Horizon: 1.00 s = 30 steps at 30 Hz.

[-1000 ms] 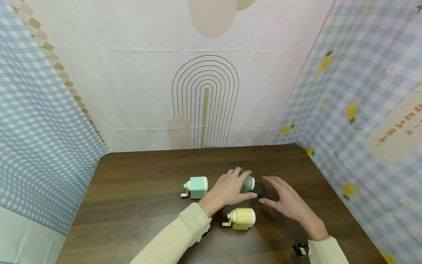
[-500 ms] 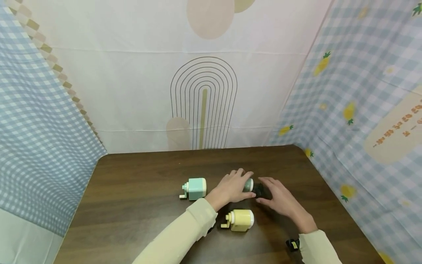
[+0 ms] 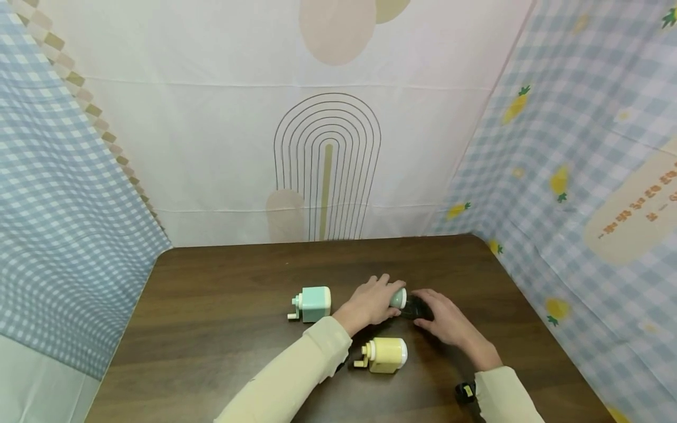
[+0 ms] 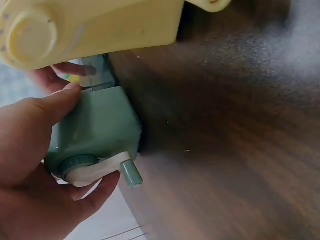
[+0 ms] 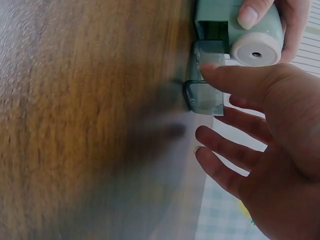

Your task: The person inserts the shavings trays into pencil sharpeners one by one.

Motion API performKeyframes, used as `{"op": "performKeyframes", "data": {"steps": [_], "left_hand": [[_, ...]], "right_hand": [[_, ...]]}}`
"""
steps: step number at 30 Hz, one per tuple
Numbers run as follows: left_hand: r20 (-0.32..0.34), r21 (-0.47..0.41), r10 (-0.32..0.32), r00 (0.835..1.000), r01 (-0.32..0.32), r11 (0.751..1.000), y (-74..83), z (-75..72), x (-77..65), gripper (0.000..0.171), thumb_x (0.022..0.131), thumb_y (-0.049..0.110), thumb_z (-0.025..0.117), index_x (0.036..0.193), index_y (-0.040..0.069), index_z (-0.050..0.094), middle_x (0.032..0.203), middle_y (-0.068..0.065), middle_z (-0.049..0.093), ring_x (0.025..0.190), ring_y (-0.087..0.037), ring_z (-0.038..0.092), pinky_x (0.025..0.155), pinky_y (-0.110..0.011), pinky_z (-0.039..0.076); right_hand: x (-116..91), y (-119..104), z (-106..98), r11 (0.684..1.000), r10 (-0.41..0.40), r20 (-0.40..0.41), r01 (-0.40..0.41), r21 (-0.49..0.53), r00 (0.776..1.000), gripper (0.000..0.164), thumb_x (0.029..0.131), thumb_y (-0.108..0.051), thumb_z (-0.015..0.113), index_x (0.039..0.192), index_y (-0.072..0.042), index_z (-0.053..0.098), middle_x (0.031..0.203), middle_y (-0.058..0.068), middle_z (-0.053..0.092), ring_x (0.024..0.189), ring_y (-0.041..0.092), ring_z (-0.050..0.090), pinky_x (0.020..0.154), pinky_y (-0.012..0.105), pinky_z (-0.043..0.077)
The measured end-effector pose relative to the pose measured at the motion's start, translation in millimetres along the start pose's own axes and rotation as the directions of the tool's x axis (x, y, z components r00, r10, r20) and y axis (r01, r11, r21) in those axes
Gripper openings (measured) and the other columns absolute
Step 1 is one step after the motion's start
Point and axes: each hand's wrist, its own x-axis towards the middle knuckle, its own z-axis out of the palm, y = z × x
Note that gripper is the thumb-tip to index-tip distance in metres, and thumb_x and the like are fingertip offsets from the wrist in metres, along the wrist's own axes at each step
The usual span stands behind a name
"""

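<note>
A dark green crank pencil sharpener [image 4: 100, 120] lies within the grip of my left hand [image 3: 369, 302], thumb on one side and fingers on the other. Its crank [image 4: 100, 170] faces the left wrist, and its white round end [image 5: 256, 49] with the pencil hole faces the right wrist. At the sharpener's open slot sits a clear, smoky shavings drawer [image 5: 205, 97], mostly outside the body. My right hand [image 3: 446, 320] pinches this drawer between thumb and fingers; the other fingers stay apart from it. How far the drawer reaches into the slot cannot be told.
A yellow crank sharpener [image 3: 387, 355] stands nearer me, just in front of the left hand. To the left is a mint sharpener [image 3: 316, 304]. All rest on a brown wooden table [image 3: 222, 329], with hanging cloth [image 3: 222, 147] behind and at both sides.
My right hand has moved left and closed on the clear drawer, which now sits close to the green sharpener. My left hand keeps its hold on the sharpener with little movement.
</note>
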Motion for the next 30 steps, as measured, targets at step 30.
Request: {"op": "performKeyframes", "data": {"steps": [30], "left_hand": [[-0.005,0.048,-0.054,0.999,0.055,0.997,1.3,6.9,2.8,0.055,0.097,0.055,0.060,0.146,0.036,0.044,0.146,-0.003,0.049,0.121,-0.026,0.054,0.081,-0.038,0.059]], "right_hand": [[6.9,-4.3,7.9,0.997,-0.025,-0.020,0.027,0.077,0.999,0.055,0.089,-0.014,0.080,0.138,-0.006,0.058,0.138,0.015,0.061,0.125,0.037,0.057,0.098,0.060,0.050]]}}
